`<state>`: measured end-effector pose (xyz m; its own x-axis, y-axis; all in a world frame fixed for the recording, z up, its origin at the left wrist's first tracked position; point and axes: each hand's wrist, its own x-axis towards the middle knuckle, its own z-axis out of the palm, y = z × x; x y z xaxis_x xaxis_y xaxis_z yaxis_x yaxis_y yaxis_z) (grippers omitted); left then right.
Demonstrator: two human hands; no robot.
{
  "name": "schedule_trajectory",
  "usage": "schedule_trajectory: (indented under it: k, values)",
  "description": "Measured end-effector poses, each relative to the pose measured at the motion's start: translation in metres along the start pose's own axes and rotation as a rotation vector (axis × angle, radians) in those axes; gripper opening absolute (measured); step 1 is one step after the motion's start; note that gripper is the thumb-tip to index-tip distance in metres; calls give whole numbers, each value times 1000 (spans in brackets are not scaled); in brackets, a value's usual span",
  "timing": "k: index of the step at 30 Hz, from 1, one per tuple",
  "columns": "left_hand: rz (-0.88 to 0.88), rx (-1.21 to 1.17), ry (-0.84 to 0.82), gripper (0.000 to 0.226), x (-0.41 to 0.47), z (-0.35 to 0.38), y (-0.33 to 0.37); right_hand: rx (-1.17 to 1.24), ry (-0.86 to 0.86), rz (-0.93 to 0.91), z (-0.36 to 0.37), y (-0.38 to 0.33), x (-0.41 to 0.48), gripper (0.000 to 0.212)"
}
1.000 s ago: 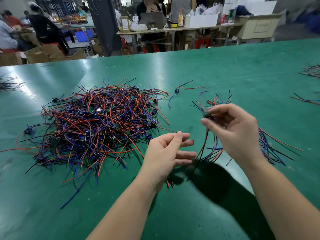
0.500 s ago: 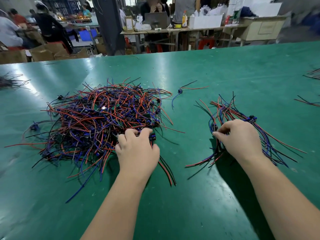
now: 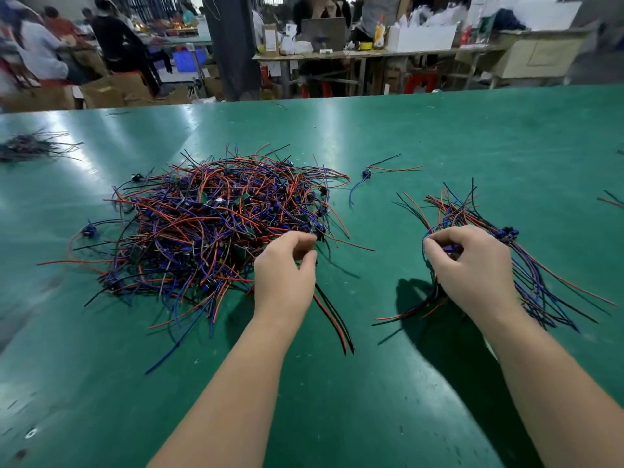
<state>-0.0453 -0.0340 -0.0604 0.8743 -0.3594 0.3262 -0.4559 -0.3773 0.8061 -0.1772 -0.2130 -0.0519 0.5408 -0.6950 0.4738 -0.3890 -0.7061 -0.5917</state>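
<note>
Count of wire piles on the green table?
3: big tangled pile, its edge pinched by the left hand; smaller bundle gripped by the right hand; small pile far left. The strands at the right edge may belong to a fourth, cut off.

Both my forearms reach forward and lie well apart, palms turned down. My left hand (image 3: 285,275) is curled, thumb against forefinger. My right hand (image 3: 472,268) is curled too, its fingertips pinching the wire bundle (image 3: 454,211).
</note>
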Motion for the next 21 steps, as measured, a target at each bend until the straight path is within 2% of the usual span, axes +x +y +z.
schedule_trajectory:
  k: [4,7,9,10,12,15,18,21]
  values:
    - [-40,-341,162,32,2,-3,6,200,-62,34,-1,-9,-4,11]
    - [90,-436,229,35,-3,-3,18,642,-254,234,-1,-21,-6,12]
    - [220,-470,163,36,-13,3,29,965,-438,410,0,-29,-8,19]
    - [293,-473,103,35,-20,8,34,1062,-516,458,1,-32,-8,29]
    - [433,-465,-62,33,-33,18,40,1196,-611,470,0,-33,-9,40]
    - [602,-335,-248,27,-45,28,41,1260,-622,444,-5,-31,-7,25]
    - [581,-277,-312,24,-47,28,40,1265,-588,425,-10,-29,-5,19]
    - [381,-339,-248,22,-46,26,42,1352,-618,423,-15,-28,-4,21]
